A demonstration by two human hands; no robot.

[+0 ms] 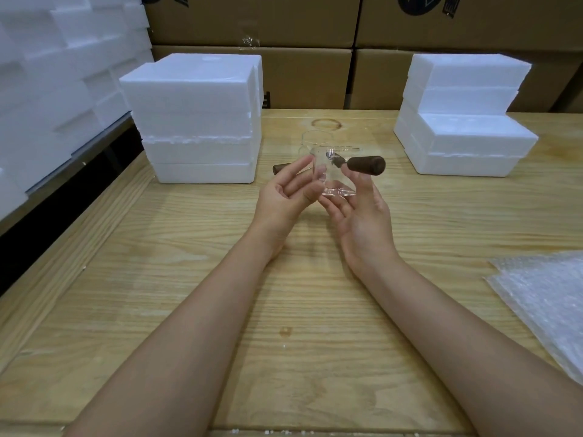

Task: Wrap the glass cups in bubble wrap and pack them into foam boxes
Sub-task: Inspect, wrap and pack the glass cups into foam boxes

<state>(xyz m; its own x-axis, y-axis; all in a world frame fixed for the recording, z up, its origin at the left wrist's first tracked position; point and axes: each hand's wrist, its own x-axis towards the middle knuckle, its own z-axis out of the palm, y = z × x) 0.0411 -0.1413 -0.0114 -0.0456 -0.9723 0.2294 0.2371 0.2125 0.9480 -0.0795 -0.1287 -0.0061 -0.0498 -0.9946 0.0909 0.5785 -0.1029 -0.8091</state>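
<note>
A clear glass cup (pixel 336 176) with a dark wooden side handle (pixel 366 165) is held above the wooden table, between both hands. My left hand (pixel 285 192) touches its left wall with thumb and fingertips. My right hand (pixel 359 216) cups its base and right side from below. A second glass cup (pixel 310 141) stands on the table just behind, its dark handle (pixel 279 168) poking out to the left behind my left fingers. Bubble wrap (pixel 545 298) lies flat at the table's right edge. Stacked white foam boxes stand at left (pixel 195 121) and right (pixel 463 121).
Brown cardboard cartons (pixel 303 33) line the wall behind the table. More white foam pieces (pixel 56 74) are piled at far left, beyond the table's edge. The wooden table (pixel 189 279) has bare surface in front of me.
</note>
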